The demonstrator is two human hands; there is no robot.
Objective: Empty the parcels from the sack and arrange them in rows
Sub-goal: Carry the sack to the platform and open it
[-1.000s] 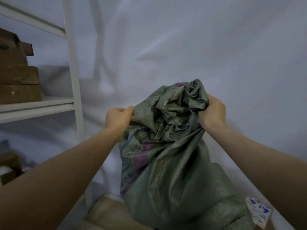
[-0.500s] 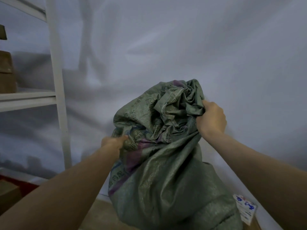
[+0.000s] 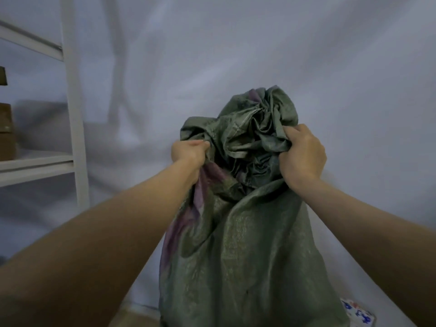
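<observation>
- Far left: one white metal shelf rack (image 3: 75, 128), with brown cardboard boxes (image 3: 7, 135) on its shelf, cut by the frame edge; exact number not clear, at least two.
- Behind everything: one pale cloth backdrop (image 3: 236, 55), creased, hanging across the whole far side.
- Left of centre: left hand (image 3: 188, 154), closed in a fist on the left side of the bunched top, fingers curled into a fold of fabric.
- Centre: one green woven sack (image 3: 247, 244) with purple printed streaks, standing upright, long axis vertical, body bulging below the hands and running out of the bottom of the frame.
- Bunched neck of sack (image 3: 259, 123) crumpled and gathered shut at the top, directly between the two hands and slightly beyond them; opening not exposed.
- Right of centre: right hand (image 3: 302, 156), also clenched, knuckles toward the camera, gripping the right side of the gathered neck.
- Both hands level with each other at the neck; right hand looks a little nearer the camera.
- Judged next: neck needs spreading apart or sack upending, since the load sits below the grip.
- Near right, low: one white parcel with blue print (image 3: 358, 315), lying just beside the sack base, partly cropped.
- Count: two hands, one sack, one parcel visible outside; parcels inside hidden, number unknown.
</observation>
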